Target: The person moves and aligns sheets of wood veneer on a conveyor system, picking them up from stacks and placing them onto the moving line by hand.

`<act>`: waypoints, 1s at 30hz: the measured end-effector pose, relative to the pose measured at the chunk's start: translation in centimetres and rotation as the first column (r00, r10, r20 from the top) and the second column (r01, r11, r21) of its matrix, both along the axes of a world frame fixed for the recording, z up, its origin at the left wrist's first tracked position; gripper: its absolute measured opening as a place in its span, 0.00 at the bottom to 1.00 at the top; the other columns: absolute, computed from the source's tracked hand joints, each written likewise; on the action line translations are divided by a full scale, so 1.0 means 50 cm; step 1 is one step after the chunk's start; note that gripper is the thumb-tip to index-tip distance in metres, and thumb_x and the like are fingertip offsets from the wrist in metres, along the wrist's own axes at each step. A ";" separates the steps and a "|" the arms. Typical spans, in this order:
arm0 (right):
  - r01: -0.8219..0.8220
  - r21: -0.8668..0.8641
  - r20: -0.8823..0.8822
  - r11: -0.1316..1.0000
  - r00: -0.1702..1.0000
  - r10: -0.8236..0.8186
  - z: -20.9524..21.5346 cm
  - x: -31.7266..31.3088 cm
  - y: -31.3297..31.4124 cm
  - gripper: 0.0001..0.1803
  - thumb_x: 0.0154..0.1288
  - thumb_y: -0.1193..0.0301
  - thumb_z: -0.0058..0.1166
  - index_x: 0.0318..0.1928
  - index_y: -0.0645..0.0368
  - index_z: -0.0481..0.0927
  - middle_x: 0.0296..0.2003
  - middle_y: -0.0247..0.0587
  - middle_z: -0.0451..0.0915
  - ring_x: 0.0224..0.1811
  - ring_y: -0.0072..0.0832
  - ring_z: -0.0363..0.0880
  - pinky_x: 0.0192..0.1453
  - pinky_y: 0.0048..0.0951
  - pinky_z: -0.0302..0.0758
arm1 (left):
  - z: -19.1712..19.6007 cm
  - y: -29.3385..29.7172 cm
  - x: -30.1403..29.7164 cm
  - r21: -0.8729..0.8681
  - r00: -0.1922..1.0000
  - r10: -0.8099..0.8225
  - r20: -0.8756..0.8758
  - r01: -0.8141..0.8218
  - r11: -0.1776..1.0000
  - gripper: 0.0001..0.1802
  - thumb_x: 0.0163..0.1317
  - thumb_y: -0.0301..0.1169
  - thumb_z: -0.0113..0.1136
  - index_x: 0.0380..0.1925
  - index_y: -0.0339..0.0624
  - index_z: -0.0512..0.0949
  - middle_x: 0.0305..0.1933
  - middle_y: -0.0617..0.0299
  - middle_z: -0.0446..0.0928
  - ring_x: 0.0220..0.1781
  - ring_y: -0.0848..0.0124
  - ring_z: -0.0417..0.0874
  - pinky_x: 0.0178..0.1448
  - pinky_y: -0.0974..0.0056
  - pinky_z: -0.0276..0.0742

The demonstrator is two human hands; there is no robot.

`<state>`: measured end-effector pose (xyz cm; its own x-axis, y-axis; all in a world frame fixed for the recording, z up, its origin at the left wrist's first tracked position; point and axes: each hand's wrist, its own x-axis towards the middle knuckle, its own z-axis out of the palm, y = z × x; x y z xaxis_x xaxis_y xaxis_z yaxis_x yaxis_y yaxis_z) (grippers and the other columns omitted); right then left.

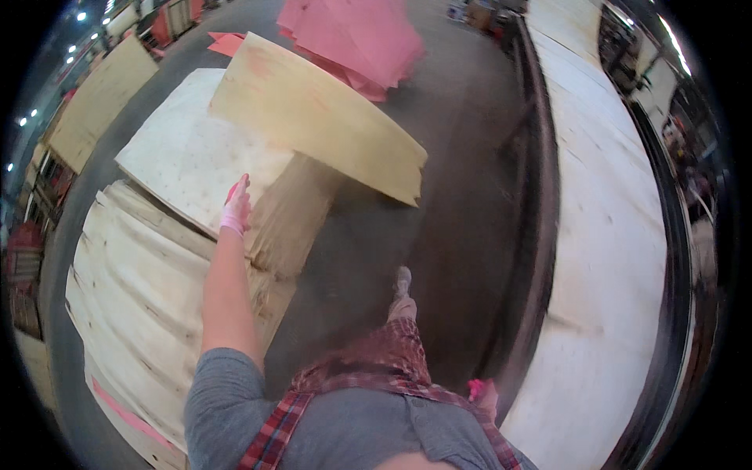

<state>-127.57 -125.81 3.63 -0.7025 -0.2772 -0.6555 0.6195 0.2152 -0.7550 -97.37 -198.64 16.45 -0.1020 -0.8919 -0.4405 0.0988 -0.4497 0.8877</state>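
My left hand point(237, 205), in a pink and white glove, is stretched forward with its fingers extended and nothing in them. It is over the near edge of a stack of pale wood veneer sheets point(184, 145); whether it touches them I cannot tell. Across the far side of that stack lies a yellowish sheet point(313, 110), its right end jutting past the pile. By my right hip, my right hand point(483, 394) shows only in part, with pink on the glove; its fingers are too hidden to read.
A second stack of wavy veneer point(141, 274) stands at the left. Pink sheets point(356, 39) lie ahead. Along my right runs a long dark-framed table point(540, 235) carrying pale sheets point(603, 235). Grey floor point(462, 157) lies between, with my foot point(403, 282) on it.
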 end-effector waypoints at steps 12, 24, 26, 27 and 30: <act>-0.527 0.055 0.172 0.848 0.842 0.512 0.047 -0.650 -0.909 0.20 0.65 0.55 0.42 0.39 0.61 0.75 0.29 0.45 0.81 0.18 0.26 0.74 0.18 0.26 0.69 | -0.183 -0.422 -0.226 -0.006 0.900 0.418 -0.125 -0.422 0.906 0.28 0.52 0.51 0.62 0.50 0.52 0.73 0.40 0.68 0.79 0.40 0.73 0.77 0.51 0.62 0.70; -0.949 0.026 0.421 0.316 0.297 0.857 0.057 -0.521 -1.366 0.16 0.68 0.60 0.39 0.49 0.56 0.66 0.34 0.48 0.80 0.22 0.29 0.78 0.23 0.32 0.75 | 0.357 -0.215 -0.535 -0.647 0.937 -0.249 -0.247 0.032 0.761 0.15 0.53 0.25 0.62 0.42 0.35 0.76 0.47 0.55 0.77 0.43 0.72 0.79 0.44 0.69 0.76; -0.890 -0.130 0.507 0.437 0.319 0.801 0.020 -0.438 -1.343 0.16 0.66 0.61 0.44 0.48 0.56 0.67 0.37 0.48 0.80 0.22 0.30 0.79 0.22 0.30 0.75 | 0.475 -0.153 -0.472 -0.415 0.940 -0.028 -0.339 -0.122 0.902 0.17 0.53 0.26 0.62 0.44 0.34 0.75 0.47 0.54 0.77 0.44 0.71 0.79 0.45 0.68 0.76; -0.826 -0.227 0.536 0.516 0.337 0.774 0.016 -0.387 -1.324 0.15 0.64 0.63 0.47 0.48 0.57 0.68 0.38 0.48 0.80 0.22 0.30 0.79 0.21 0.28 0.75 | 0.501 -0.121 -0.426 -0.465 0.946 0.068 -0.316 -0.217 0.858 0.17 0.53 0.27 0.62 0.44 0.33 0.75 0.46 0.54 0.77 0.43 0.69 0.80 0.45 0.68 0.77; -0.951 -0.159 0.213 0.265 0.229 0.950 0.126 -0.196 -1.306 0.15 0.61 0.66 0.51 0.46 0.58 0.71 0.40 0.44 0.80 0.21 0.28 0.78 0.20 0.24 0.74 | 0.547 -0.021 -0.220 -0.731 0.896 0.303 -0.326 -0.442 0.520 0.19 0.57 0.30 0.57 0.47 0.31 0.73 0.49 0.51 0.75 0.49 0.65 0.77 0.54 0.63 0.71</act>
<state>-137.38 -191.13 9.95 0.2387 -0.6319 -0.7374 0.0944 0.7708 -0.6300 -108.36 -199.69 43.82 0.3254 -0.8463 0.4217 0.2407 0.5054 0.8286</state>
